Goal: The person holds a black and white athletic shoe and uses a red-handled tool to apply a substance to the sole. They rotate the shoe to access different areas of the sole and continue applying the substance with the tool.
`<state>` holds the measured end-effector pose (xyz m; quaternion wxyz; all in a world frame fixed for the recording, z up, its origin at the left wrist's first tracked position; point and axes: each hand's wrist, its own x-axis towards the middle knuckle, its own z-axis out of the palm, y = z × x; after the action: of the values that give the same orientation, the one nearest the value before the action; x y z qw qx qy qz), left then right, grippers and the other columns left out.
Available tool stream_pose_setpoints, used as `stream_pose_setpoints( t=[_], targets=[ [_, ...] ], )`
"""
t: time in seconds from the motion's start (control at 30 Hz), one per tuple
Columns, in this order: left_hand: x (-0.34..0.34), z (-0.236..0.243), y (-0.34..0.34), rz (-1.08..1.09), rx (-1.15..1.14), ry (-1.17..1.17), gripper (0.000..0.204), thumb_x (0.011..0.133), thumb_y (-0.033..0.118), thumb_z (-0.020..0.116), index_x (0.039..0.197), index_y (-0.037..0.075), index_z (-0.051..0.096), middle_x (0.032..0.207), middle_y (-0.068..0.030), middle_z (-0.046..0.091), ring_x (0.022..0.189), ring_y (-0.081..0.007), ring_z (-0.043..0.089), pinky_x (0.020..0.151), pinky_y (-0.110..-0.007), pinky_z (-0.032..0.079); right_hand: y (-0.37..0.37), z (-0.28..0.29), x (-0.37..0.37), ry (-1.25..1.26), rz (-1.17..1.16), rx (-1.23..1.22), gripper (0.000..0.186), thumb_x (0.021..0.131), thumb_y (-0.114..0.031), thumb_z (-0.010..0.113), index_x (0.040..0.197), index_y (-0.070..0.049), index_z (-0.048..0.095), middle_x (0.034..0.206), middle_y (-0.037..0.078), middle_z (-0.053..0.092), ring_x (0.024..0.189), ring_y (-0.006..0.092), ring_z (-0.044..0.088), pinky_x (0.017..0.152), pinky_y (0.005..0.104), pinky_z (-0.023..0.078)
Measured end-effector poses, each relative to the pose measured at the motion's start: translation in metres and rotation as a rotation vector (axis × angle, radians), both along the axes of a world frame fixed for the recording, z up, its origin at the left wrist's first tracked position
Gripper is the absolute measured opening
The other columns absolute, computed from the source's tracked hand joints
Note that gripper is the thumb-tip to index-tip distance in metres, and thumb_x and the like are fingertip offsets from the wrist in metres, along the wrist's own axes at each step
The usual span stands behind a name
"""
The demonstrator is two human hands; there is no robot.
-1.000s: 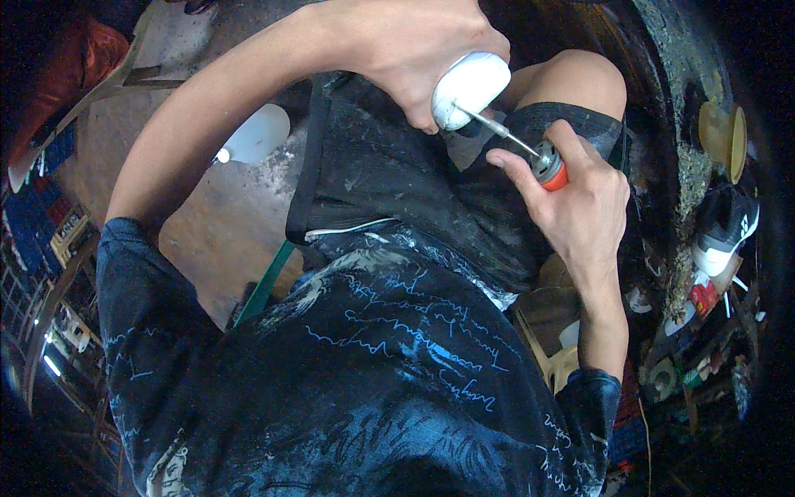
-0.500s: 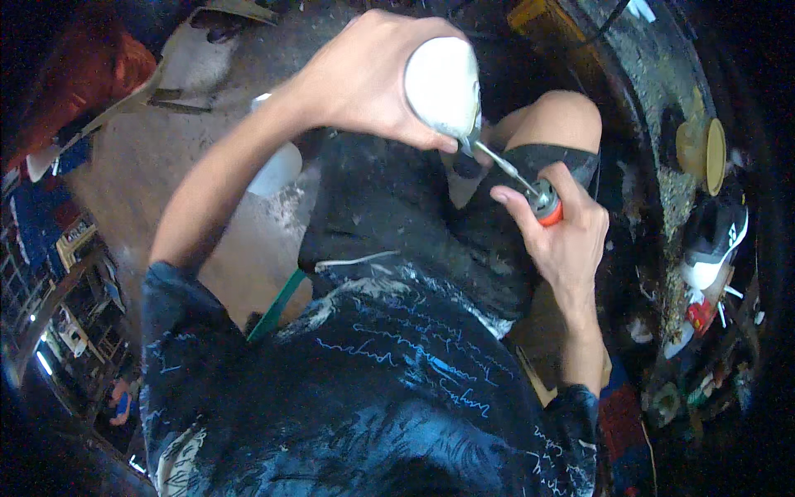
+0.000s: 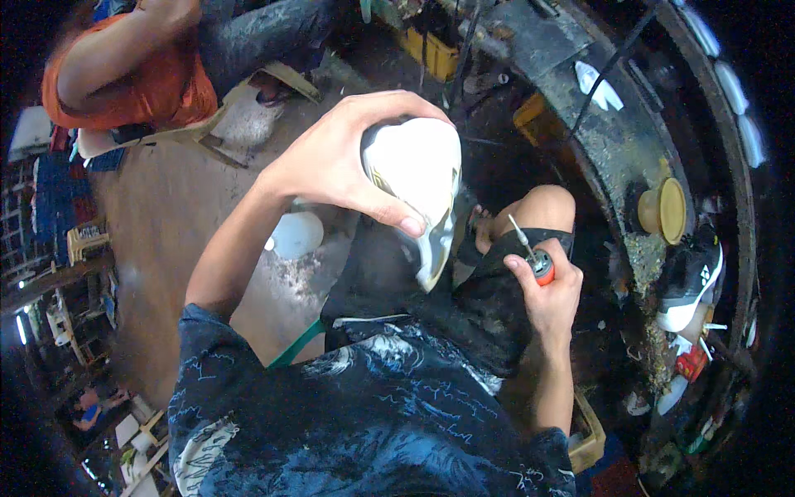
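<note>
Left hand (image 3: 339, 166) had a white shoe (image 3: 418, 170) gripped, fingers wrapped round one end w/ the thumb along the side, held up over the lap. Right hand (image 3: 556, 290) was closed round a grey & orange rotary tool (image 3: 543, 272), its thin metal bit (image 3: 521, 235) poking up-left, tip clear of the shoe. Couldn't tell if it was running btw.

Main risk imo: the bit was bare & right by a bare knee (image 3: 551, 207), so a wrist slip could prob scratch skin or snag the black shorts (image 3: 489, 311). Also the shoe was in a one-hand hold w/ no support under it, so a loose grip could let it twist & get gouged if the bit touched, or the left thumb could get nicked b/c it was on the tool side.

Other stuff: white plastic container (image 3: 298, 236) on the floor, co-worker in an orange top (image 3: 157, 74) upper left. Workbench (image 3: 538, 41) on the right had a yellow bowl (image 3: 654, 211), black-and-white shoe (image 3: 694, 286) & a white shoe-shaped piece (image 3: 598, 85) w/ a dark cord (image 3: 627, 48) crossing near it. Knee was the main obstacle tbh.
</note>
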<state>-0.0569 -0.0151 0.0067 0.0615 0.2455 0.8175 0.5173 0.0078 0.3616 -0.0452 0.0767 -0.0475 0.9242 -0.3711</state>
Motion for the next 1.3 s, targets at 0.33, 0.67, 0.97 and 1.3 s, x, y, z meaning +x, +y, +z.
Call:
stream_pose_setpoints(
  t=[0.33, 0.67, 0.97, 1.3],
  targets=[
    [-0.056, -0.078, 0.041, -0.149, 0.324, -0.453, 0.099, 0.065, 0.035, 0.106, 0.152, 0.009, 0.067, 0.136, -0.0097, 0.075, 0.128, -0.0238, 0.070, 0.116, -0.041, 0.054, 0.006, -0.008, 0.004, -0.028, -0.098, -0.194, 0.052, 0.089, -0.046, 0.100, 0.093, -0.003, 0.071, 0.068, 0.008, 0.060, 0.064, 0.0197, 0.058, 0.065, 0.0384, 0.053],
    [-0.017, -0.121, 0.067, 0.116, 0.710, -0.781, 0.079, 0.087, 0.037, 0.096, 0.151, 0.006, 0.062, 0.134, -0.0078, 0.072, 0.126, -0.0227, 0.069, 0.113, -0.037, 0.052, 0.002, -0.005, 0.004, -0.027, -0.116, -0.159, 0.051, 0.088, -0.046, 0.100, 0.094, -0.004, 0.072, 0.070, 0.010, 0.063, 0.064, 0.0239, 0.063, 0.066, 0.0404, 0.055],
    [-0.025, -0.066, 0.022, 0.017, 0.438, -0.887, 0.085, 0.091, 0.051, 0.092, 0.158, 0.011, 0.056, 0.138, -0.0100, 0.072, 0.125, -0.0234, 0.072, 0.108, -0.039, 0.060, 0.004, -0.009, -0.002, -0.051, -0.079, -0.235, 0.054, 0.088, -0.049, 0.100, 0.091, -0.003, 0.072, 0.068, 0.009, 0.063, 0.062, 0.0229, 0.062, 0.064, 0.0406, 0.053],
    [0.018, -0.096, 0.065, 0.214, -0.415, -0.402, 0.095, 0.091, 0.066, 0.089, 0.151, -0.002, 0.060, 0.147, -0.0327, 0.066, 0.143, -0.0438, 0.064, 0.119, -0.051, 0.051, -0.019, -0.003, -0.012, -0.122, -0.108, -0.100, 0.051, 0.090, -0.044, 0.099, 0.093, 0.001, 0.074, 0.069, 0.009, 0.062, 0.065, 0.0181, 0.058, 0.066, 0.0369, 0.053]
  ],
)
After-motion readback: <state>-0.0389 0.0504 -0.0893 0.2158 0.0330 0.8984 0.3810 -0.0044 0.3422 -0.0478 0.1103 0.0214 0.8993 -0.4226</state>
